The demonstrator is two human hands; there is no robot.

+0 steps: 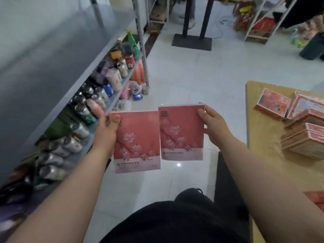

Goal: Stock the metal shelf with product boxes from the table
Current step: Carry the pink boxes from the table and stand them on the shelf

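Observation:
I hold two flat pink-red product boxes with a blossom print side by side over the floor. My left hand (107,128) grips the left box (137,142) at its upper left corner, thumb on the front. My right hand (213,124) grips the right box (182,133) at its upper right edge. The metal shelf (52,55) runs along the left, its top grey surface bare. The wooden table (263,130) is at the right with several more red boxes (305,137) stacked on it.
A lower shelf level holds rows of bottles and cans (91,102). White tiled floor lies ahead. A black stand base (192,42) and another rack with goods (259,23) stand at the back. A dark mat (228,181) lies by the table.

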